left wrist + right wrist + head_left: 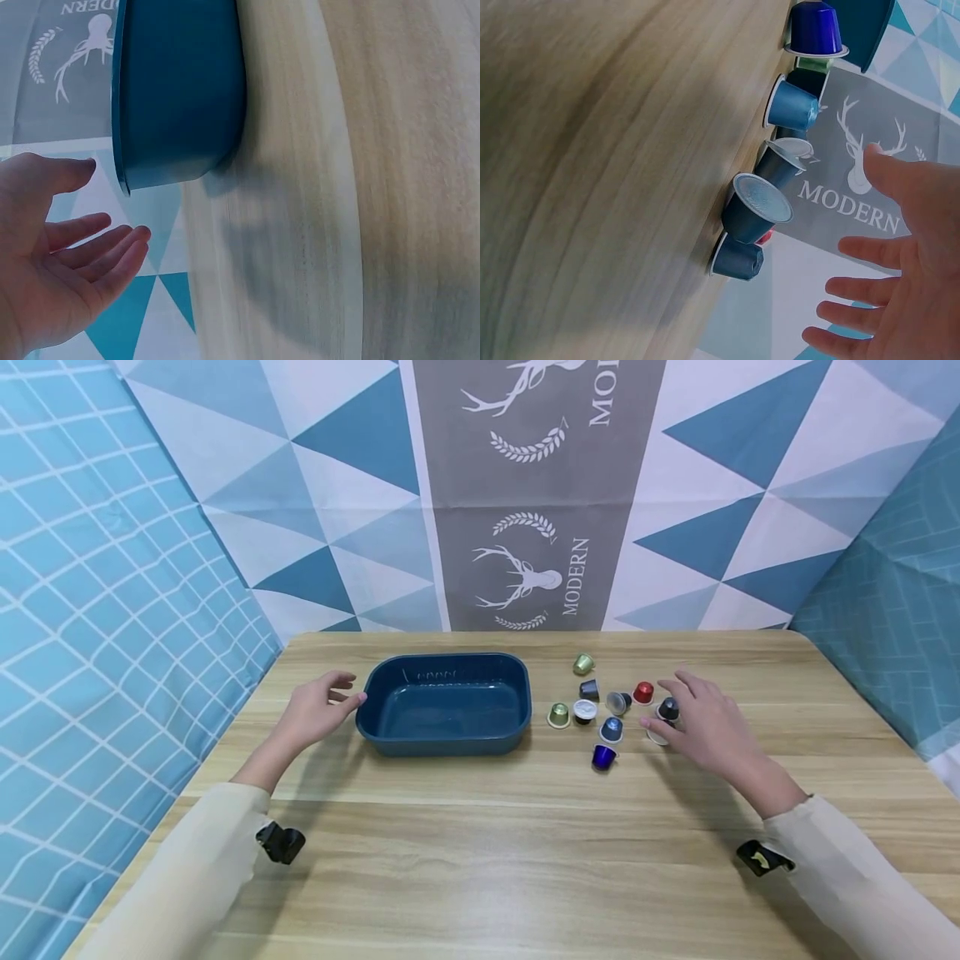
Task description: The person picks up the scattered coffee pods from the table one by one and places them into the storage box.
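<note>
My left hand (318, 708) hovers at the left end of a dark blue rectangular bin (442, 746), thumb tip right at its rim and fingers loosely bent. The left wrist view shows this hand (71, 259) holding nothing. Over the right side of a group of coffee capsules is my right hand (708, 722), its fingers spread in the right wrist view. Closest to it are a dark capsule (668, 708) and a pale-rimmed one (657, 737), partly covered by the hand. A red capsule (643, 692) lies just left of the fingertips.
Between bin and right hand lie more capsules: two green, one of them (558, 715) nearest the bin, a light blue one (611, 729), a deep blue one (603, 757), a white-lidded one (585, 711) and grey ones. A patterned cloth (517, 568) hangs behind the wooden table (465, 860).
</note>
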The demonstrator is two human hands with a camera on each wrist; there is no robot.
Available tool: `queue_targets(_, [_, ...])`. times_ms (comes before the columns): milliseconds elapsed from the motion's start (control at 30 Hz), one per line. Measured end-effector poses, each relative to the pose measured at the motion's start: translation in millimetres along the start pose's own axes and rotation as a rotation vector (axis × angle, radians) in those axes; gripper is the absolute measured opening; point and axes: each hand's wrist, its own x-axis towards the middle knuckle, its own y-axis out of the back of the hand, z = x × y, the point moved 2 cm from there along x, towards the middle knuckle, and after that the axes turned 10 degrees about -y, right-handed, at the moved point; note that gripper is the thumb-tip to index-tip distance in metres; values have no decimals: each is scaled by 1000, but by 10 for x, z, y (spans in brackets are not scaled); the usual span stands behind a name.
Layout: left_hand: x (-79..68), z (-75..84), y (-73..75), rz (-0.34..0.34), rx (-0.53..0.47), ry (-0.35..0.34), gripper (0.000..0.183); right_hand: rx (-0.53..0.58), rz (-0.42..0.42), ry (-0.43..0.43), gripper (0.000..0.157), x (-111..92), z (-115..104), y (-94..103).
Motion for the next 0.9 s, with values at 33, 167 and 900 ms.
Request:
queue_targets(33, [11, 3, -1, -3, -4, 4, 51, 1, 0, 0, 67, -2, 2, 2])
queue_targets(167, [46, -1, -13, -17, -29, 33, 50, 9, -10, 4, 66, -19, -2, 14])
queue_targets(900, [130, -179, -42, -95, -460, 284, 49, 53, -40, 28, 66, -75, -99, 28])
